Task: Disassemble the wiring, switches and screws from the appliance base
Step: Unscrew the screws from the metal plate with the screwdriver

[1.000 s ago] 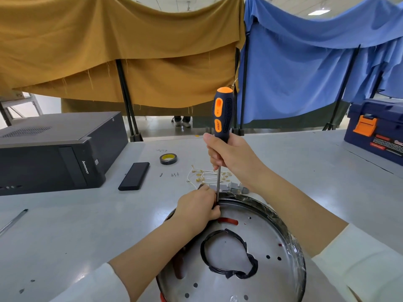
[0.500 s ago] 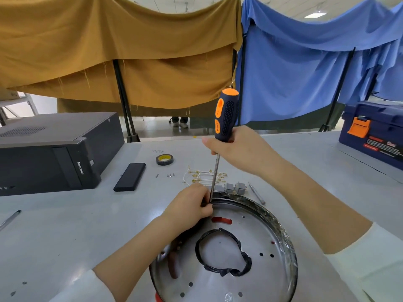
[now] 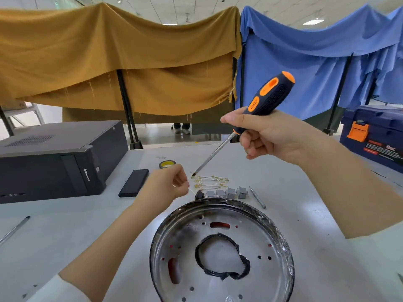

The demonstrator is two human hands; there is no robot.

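Note:
The round metal appliance base (image 3: 279, 234) lies on the table in front of me, with a black ring of tape around its centre opening. My left hand (image 3: 165, 185) hovers beyond its far rim, fingers pinched on a thin white wire (image 3: 192, 191). My right hand (image 3: 272, 136) is raised above the table, gripping the orange-and-black screwdriver (image 3: 270, 94); its tip points down at the pile of white wires with brass terminals (image 3: 210, 180). Several grey switches (image 3: 226, 192) sit in a row behind the base. A black part (image 3: 199, 195) rests at the rim.
A black computer case (image 3: 56, 158) stands at the left, with a black phone (image 3: 134, 185) and a tape roll (image 3: 166, 164) beside it. A thin metal rod (image 3: 257, 197) lies right of the switches. A blue toolbox (image 3: 375, 134) sits far right. A pen (image 3: 15, 228) lies near left.
My right hand lifted the screwdriver out of the base and tilted it to the right. My left hand left the base rim and rose toward the wire pile, pinching a white wire.

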